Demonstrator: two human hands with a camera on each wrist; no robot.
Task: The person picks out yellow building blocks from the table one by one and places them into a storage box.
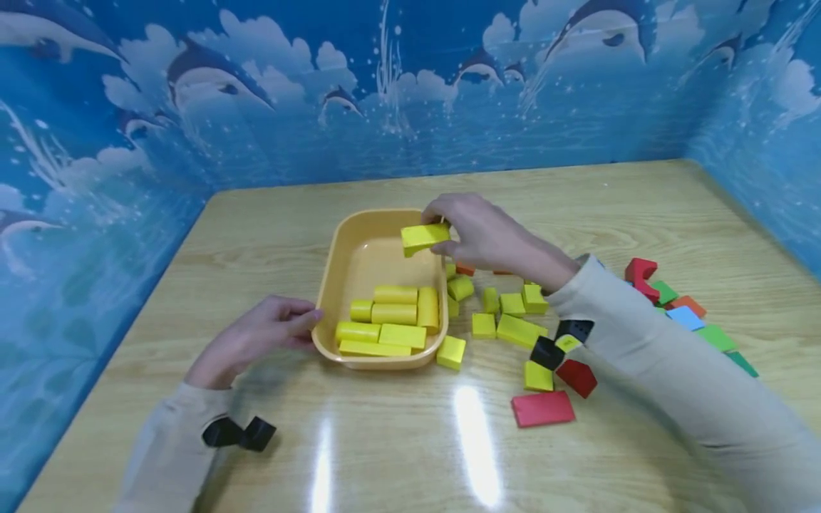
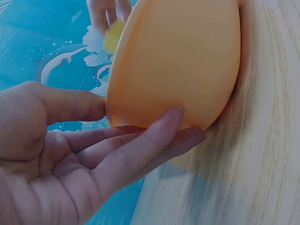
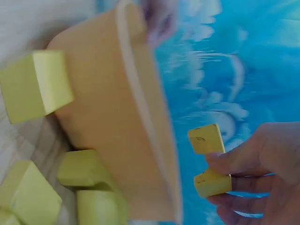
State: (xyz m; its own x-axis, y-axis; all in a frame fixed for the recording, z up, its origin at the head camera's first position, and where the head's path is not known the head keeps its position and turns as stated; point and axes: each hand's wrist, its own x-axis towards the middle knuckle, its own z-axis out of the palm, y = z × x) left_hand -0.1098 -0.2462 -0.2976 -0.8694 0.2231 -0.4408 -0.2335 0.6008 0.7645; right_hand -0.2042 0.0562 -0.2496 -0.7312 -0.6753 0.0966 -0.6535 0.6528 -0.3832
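A yellow-orange plastic bin stands on the table with yellow cylinders and yellow rectangular blocks in its near half. My left hand holds its left side. In the left wrist view, the thumb meets the rim and the fingers lie along the outer wall. Over the far right part of the bin, my right hand pinches a yellow block. The right wrist view shows two yellow ends of it around the thumb; whether it is one notched block or two pieces, I cannot tell.
Right of the bin lie several loose yellow blocks, one close against its near corner. A red rectangular block is nearer me. Green, blue, orange and red blocks lie farther right. A blue dolphin-print backdrop borders the table.
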